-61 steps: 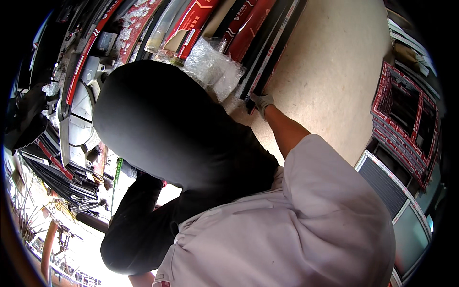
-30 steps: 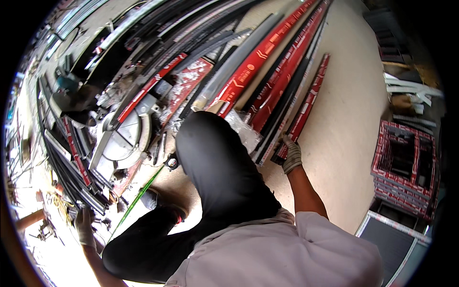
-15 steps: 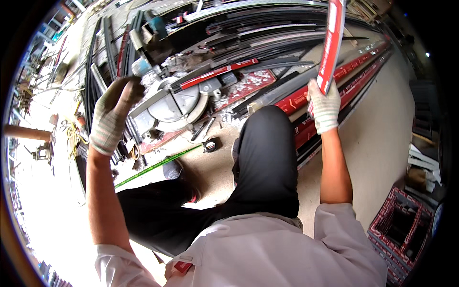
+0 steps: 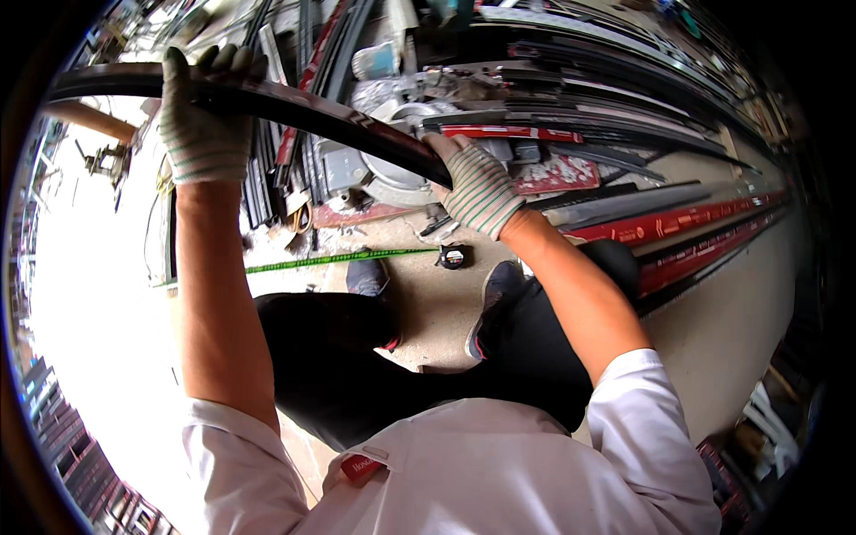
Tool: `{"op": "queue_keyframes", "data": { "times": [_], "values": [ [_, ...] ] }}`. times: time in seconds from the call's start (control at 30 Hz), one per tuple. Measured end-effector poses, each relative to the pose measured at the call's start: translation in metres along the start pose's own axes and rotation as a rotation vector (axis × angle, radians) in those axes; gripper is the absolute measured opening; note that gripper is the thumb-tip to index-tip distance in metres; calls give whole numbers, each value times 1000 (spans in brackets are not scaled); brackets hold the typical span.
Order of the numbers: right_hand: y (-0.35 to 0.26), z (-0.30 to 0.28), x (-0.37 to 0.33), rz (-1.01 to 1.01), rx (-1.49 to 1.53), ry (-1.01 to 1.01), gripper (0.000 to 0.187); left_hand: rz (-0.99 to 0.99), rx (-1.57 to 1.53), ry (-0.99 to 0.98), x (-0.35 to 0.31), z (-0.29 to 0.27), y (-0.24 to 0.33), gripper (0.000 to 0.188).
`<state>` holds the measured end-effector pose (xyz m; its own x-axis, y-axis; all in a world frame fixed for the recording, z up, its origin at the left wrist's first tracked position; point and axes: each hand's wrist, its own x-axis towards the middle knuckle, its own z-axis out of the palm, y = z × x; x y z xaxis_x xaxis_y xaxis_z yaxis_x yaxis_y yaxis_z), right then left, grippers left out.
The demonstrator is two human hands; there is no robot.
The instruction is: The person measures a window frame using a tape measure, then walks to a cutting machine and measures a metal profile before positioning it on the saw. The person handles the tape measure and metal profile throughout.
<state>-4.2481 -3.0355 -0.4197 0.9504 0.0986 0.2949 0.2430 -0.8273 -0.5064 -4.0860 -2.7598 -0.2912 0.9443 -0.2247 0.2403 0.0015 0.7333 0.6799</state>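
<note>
A long dark profile bar (image 4: 325, 120) crosses in front of me, running from the far left down to the right. My left hand (image 4: 207, 125), in a striped knit glove, is wrapped round it near its left part, thumb up. In the same kind of glove, my right hand (image 4: 480, 185) grips its right end. Behind the bar, a saw with a round grey base (image 4: 401, 185) is partly hidden. Below it on the floor lies a black tape measure (image 4: 452, 257), its green tape (image 4: 348, 258) drawn out to the left.
Bundles of dark profiles (image 4: 615, 89) lie at the far right. Red-filmed profiles (image 4: 687, 218) stretch along the floor to my right. A red board (image 4: 557, 174) strewn with pale debris lies by the saw. My shoes (image 4: 367, 276) stand near the tape.
The bar has swung from upright at the right to lying across in front of me. My left hand has closed on it; my right hand has moved left, still holding it.
</note>
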Motion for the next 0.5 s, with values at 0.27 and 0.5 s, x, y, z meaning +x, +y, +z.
{"op": "queue_keyframes", "data": {
  "times": [0.27, 0.5],
  "values": [
    [17, 124, 40, 173, 41, -158, 42, 318, 305, 387, 21, -47, 48, 19],
    [-12, 89, 134, -138, 234, 93, 49, 305, 289, 83, 89, -14, 51, 24]
  ]
}}
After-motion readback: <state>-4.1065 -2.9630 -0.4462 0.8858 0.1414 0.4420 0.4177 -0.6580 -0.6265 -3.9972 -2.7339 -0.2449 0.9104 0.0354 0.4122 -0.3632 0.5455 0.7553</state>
